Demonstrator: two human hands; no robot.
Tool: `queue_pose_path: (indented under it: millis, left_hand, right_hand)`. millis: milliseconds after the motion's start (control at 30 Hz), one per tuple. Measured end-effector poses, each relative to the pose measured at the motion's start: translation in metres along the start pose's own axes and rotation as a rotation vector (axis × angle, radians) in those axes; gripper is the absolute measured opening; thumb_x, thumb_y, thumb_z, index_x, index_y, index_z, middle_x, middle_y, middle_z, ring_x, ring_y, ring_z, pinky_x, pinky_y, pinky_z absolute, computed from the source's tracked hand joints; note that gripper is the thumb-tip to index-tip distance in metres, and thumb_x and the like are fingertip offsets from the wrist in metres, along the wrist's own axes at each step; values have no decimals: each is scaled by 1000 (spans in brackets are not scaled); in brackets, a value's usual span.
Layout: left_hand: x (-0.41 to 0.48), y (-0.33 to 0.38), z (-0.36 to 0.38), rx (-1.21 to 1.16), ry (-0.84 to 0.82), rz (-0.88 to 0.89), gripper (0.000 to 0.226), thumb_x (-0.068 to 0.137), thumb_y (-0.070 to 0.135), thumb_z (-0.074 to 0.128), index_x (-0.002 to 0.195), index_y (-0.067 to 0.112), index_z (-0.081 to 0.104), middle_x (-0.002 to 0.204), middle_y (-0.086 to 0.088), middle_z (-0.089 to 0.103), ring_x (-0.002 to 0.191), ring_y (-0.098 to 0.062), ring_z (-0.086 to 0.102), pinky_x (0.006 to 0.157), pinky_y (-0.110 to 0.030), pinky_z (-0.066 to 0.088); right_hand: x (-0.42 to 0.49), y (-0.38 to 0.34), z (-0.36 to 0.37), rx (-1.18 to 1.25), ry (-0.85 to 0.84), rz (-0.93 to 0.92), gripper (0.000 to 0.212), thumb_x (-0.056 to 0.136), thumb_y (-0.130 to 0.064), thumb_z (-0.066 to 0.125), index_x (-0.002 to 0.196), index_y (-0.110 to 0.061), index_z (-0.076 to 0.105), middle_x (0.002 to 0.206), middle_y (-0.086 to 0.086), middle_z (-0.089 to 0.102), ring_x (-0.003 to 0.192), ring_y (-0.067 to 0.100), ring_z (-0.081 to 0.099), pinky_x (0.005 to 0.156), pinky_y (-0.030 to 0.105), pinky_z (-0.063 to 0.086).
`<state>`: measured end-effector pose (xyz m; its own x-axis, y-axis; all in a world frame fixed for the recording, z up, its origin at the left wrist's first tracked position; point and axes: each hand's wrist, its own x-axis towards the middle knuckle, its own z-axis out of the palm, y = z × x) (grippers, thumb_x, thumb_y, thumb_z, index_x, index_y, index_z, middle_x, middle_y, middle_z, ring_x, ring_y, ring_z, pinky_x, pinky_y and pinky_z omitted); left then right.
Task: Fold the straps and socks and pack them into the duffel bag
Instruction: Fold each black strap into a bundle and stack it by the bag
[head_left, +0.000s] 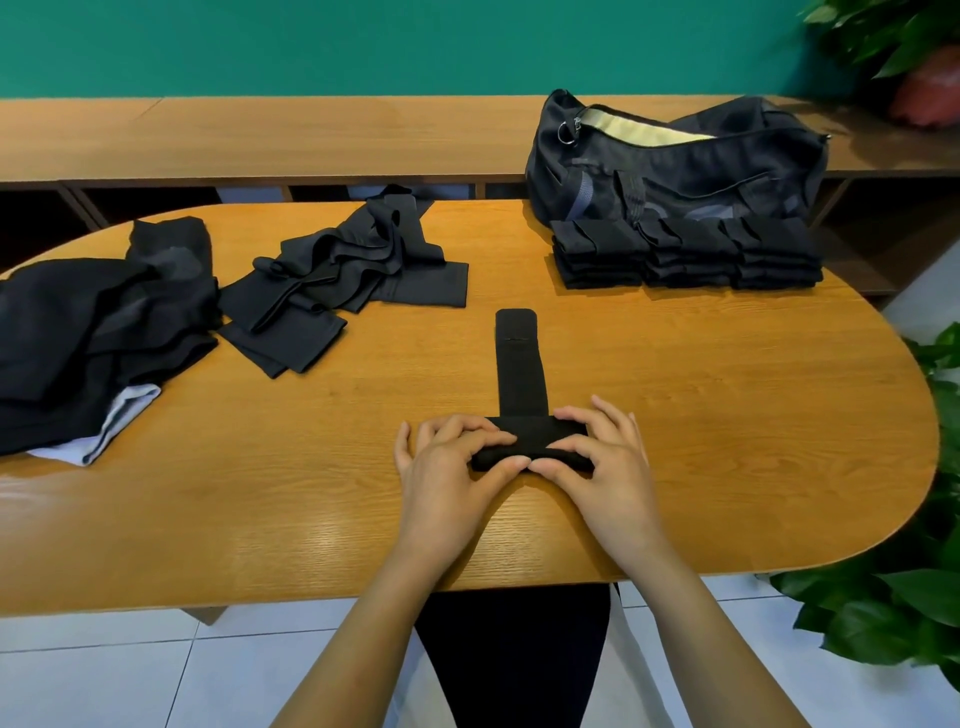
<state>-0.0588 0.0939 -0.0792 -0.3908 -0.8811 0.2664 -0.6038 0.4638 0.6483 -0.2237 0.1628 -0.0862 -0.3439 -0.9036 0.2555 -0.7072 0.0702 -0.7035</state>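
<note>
A black strap lies on the wooden table, its narrow tail running away from me. Its near end is a thick folded bundle. My left hand and my right hand both pinch that bundle, thumbs at its near edge and fingers curled over its top. A heap of unfolded black straps lies at the centre left. A pile of dark socks sits at the far left. Folded black pieces are stacked in a row in front of the black duffel bag, whose zip is open.
A wooden bench runs along the green wall behind the table. Leafy plants stand at the right, close to the table's rounded end. White tiled floor shows below the table's near edge.
</note>
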Motion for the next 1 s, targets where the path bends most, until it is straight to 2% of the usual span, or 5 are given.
queue_pose_path:
  millis: [333, 533, 667, 867, 1000]
  left_hand:
    - [1, 0, 1, -14, 14, -23, 26, 88, 47, 61, 102, 30, 74, 107, 26, 52, 114, -1, 38, 116, -43, 4]
    - [0, -1, 1, -15, 23, -11, 28, 89, 46, 58, 103, 27, 74, 107, 25, 52, 111, 3, 34, 116, -42, 4]
    - [0, 0, 1, -2, 23, 0, 31, 84, 54, 56, 104, 35, 72, 106, 26, 52, 112, 3, 35, 116, -44, 5]
    - [-1, -3, 2, 23, 15, 21, 36, 78, 56, 64, 109, 38, 71, 107, 22, 49, 111, 3, 35, 115, -41, 4]
    - [-1, -3, 4, 36, 39, 10, 29, 82, 49, 65, 104, 32, 74, 107, 20, 49, 113, 0, 38, 116, -40, 4]
  right_hand:
    - [0, 0, -1, 41, 16, 6, 44, 66, -77, 61, 101, -49, 64, 131, -28, 47, 141, 6, 23, 120, 49, 8]
    - [0, -3, -3, 32, -8, 44, 24, 73, -59, 66, 93, -45, 68, 132, -25, 46, 141, 8, 21, 120, 51, 7]
    - [2, -1, -1, 22, 4, 56, 7, 81, -38, 72, 88, -40, 70, 130, -24, 48, 138, 7, 21, 115, 55, 19]
    - [1, 0, -2, 13, 0, 34, 8, 85, -35, 71, 91, -32, 74, 130, -26, 48, 139, 7, 23, 114, 56, 21]
    - [0, -2, -3, 72, 8, 42, 11, 79, -48, 71, 88, -42, 71, 128, -37, 43, 138, 4, 21, 115, 56, 18]
